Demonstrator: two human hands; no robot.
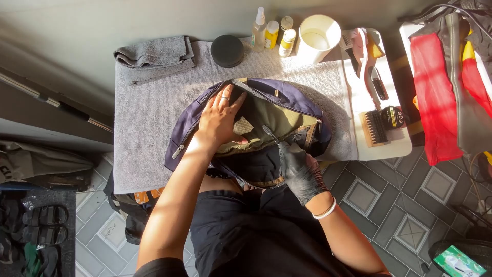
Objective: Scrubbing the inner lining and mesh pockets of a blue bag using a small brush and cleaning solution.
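A navy bag with an olive-green lining lies open on a grey towel spread over a small table. My bare left hand lies flat with spread fingers on the lining, a ring on one finger, holding the opening apart. My right hand, in a black glove, grips a small thin brush whose tip points into the bag's inside, next to a pale label patch.
At the table's back stand a folded grey cloth, a round black tin, small bottles and a white cup. Brushes lie at the right on a white board. Red and black items hang further right. Sandals sit on the floor at left.
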